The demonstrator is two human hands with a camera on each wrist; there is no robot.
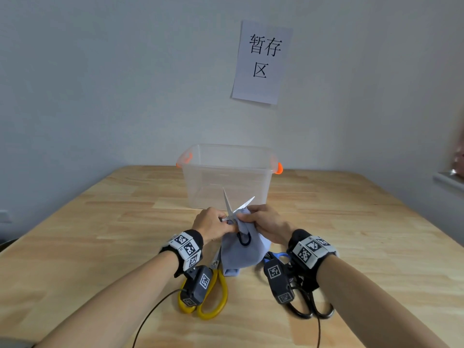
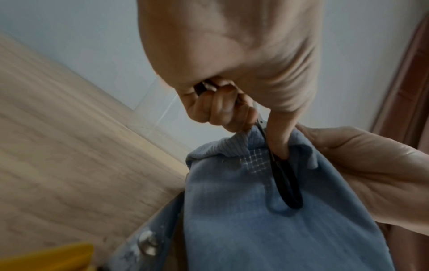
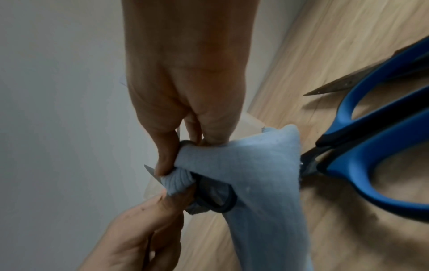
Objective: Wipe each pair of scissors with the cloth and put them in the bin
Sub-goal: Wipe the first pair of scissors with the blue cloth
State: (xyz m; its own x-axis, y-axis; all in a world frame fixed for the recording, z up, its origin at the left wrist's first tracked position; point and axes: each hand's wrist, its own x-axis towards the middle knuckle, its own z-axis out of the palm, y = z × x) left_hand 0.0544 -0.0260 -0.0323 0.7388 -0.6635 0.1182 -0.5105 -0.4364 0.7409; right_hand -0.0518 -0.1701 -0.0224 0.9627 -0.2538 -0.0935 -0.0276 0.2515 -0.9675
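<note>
A small pair of scissors (image 1: 229, 205) with black handle loops (image 2: 287, 185) is held up over the table, blades spread and pointing up. My left hand (image 1: 226, 223) grips it by the handle, fingers and thumb curled round it. My right hand (image 1: 244, 216) pinches the light blue cloth (image 1: 241, 249) round the right blade near the pivot; the blade tip (image 3: 150, 171) pokes out. The cloth hangs down over the lower loop. The clear bin (image 1: 226, 177) with orange handles stands just behind the hands.
Yellow-handled scissors (image 1: 213, 297) lie on the wooden table (image 1: 100, 234) under my left wrist. Blue-handled scissors (image 3: 371, 146) and black-handled scissors (image 1: 313, 307) lie under my right wrist. A paper sign (image 1: 261, 64) hangs on the wall behind the bin.
</note>
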